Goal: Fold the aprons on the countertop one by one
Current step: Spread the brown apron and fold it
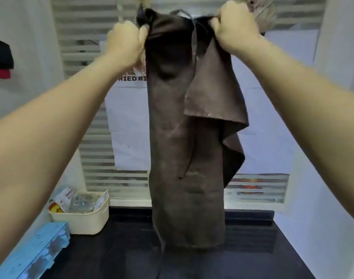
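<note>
surface [252,248]: you are looking at a dark, glossy top | far-left corner: a cream basket [85,220] is sitting there, holding packets | near-left edge: a blue box [37,252] is lying just beside the basket

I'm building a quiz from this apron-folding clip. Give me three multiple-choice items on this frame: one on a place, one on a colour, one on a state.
1. Where does the cream basket stand?
A. back left of the countertop
B. front right of the countertop
C. on the floor

2. What colour is the apron?
A. white
B. dark brown
C. red

3. How is the apron held?
A. lying flat, untouched
B. by one hand only
C. hanging, gripped at the top by both hands

Answers: 1 A, it sits at the back left corner beside the blue box. 2 B, the cloth is dark brown. 3 C, the left hand and the right hand clench its upper edge.
</note>
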`<action>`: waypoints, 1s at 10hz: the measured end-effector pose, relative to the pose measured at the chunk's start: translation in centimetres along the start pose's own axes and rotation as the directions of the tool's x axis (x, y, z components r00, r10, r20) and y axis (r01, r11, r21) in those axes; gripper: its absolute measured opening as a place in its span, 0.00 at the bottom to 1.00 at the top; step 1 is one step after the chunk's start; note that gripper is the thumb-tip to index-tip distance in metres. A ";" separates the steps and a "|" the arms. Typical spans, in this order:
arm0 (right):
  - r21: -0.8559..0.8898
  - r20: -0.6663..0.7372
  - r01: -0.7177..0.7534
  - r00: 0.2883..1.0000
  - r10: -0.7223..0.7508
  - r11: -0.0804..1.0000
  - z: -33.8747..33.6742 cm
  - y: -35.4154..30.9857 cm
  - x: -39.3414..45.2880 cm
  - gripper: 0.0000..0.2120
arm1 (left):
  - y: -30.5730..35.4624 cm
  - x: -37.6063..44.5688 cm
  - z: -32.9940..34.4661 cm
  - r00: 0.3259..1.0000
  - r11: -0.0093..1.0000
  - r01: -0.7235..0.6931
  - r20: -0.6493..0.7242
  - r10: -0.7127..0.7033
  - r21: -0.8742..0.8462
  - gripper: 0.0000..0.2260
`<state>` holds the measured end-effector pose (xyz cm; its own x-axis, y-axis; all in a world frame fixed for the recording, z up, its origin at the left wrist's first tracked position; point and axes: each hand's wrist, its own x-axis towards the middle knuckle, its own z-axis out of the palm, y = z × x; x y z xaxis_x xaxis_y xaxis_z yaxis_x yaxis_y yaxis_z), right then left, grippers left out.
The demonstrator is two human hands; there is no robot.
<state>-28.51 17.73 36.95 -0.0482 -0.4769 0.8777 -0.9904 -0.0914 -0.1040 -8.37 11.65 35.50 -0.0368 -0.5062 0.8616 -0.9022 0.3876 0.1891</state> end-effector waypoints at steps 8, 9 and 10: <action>0.145 0.725 0.091 0.668 -0.168 0.985 11.3 5.7 -10.4 0.10 | -0.6 -14.3 13.2 0.317 0.602 0.604 0.851 0.420 -0.522 0.09; 0.053 0.558 0.053 0.827 -0.074 0.997 11.9 7.8 -9.9 0.12 | -1.2 -15.5 14.0 0.120 0.717 0.578 0.910 0.397 -0.389 0.14; -0.035 0.487 -0.099 0.867 0.103 0.995 12.2 10.2 -10.1 0.13 | -3.4 -15.0 13.8 0.211 0.757 0.532 0.926 0.314 -0.378 0.17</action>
<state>-36.49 10.92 21.31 -0.0804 -0.8490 0.5223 -0.9847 -0.0136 -0.1736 -10.69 7.32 15.49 -0.6892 -0.6978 -0.1949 -0.5403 0.3157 0.7800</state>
